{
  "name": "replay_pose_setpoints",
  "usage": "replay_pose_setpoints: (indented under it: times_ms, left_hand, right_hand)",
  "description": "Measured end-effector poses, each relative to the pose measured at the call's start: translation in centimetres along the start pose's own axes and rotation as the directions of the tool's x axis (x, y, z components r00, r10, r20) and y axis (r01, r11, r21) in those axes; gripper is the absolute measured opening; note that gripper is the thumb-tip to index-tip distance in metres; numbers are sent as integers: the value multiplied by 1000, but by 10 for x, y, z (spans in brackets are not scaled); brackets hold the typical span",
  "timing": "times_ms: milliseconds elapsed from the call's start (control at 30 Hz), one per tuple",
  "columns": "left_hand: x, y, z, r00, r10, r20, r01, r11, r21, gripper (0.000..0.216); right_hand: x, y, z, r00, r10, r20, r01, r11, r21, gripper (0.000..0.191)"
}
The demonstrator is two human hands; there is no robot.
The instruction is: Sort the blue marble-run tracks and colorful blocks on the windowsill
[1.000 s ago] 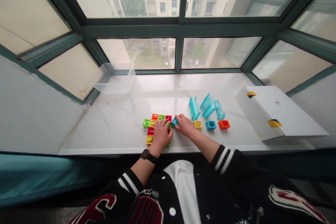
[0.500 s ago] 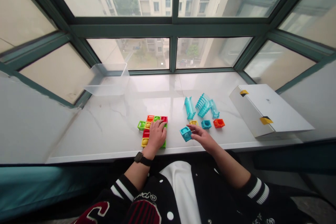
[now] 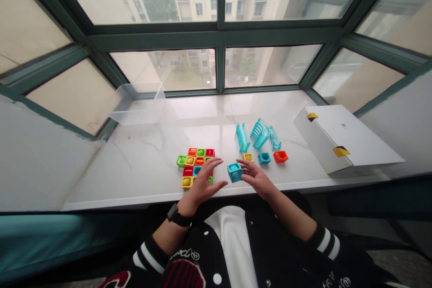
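A cluster of joined colourful square blocks (image 3: 194, 162) lies on the white marble sill (image 3: 151, 162). My left hand (image 3: 204, 183) hovers over the cluster's right front corner, fingers spread and holding nothing. My right hand (image 3: 255, 175) grips a blue cube block (image 3: 234, 172) with its fingertips, just right of the cluster. Loose yellow (image 3: 249, 157), blue (image 3: 264, 158) and orange (image 3: 280, 156) blocks sit in a row behind my right hand. Several translucent blue ribbed track pieces (image 3: 258, 134) lie farther back.
A clear plastic tub (image 3: 138, 104) stands at the back left by the window. A white box (image 3: 344, 137) with yellow-black tape lies at the right. The sill's front edge runs just before my wrists.
My right hand pulled a blue cube off the cluster's right side and now holds it beside the cluster. My left hand lifted off the cluster and opened its fingers.
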State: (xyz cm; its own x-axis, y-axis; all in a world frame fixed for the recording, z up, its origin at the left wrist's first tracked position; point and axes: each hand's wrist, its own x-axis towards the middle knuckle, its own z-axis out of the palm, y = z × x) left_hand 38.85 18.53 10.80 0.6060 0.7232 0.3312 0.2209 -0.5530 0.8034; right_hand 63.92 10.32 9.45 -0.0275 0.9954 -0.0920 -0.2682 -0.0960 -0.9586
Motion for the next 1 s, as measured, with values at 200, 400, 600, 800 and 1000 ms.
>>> replay_pose_setpoints:
  times_ms: [200, 400, 600, 800, 1000]
  left_hand:
    - [1, 18, 14, 996, 46, 81, -40, 996, -75, 54]
    - [1, 8, 32, 972, -230, 57, 234, 895, -381, 52]
    - [3, 2, 47, 851, -512, 119, 475, 652, -592, 57]
    - [4, 4, 53, 843, -525, 113, 481, 644, -595, 57]
    - [4, 2, 49, 899, -407, 161, 430, 755, -495, 50]
  right_hand:
    - [0, 5, 13, 996, -25, 82, 27, 999, -19, 57]
    - [0, 8, 13, 1000, -25, -3, 24, 991, -128, 49]
    - [-1, 6, 18, 981, -195, -12, 175, 903, -392, 61]
    - [2, 3, 30, 943, -323, 81, 297, 706, -643, 63]
    - [4, -2, 28, 929, -367, 49, 295, 653, -697, 57]
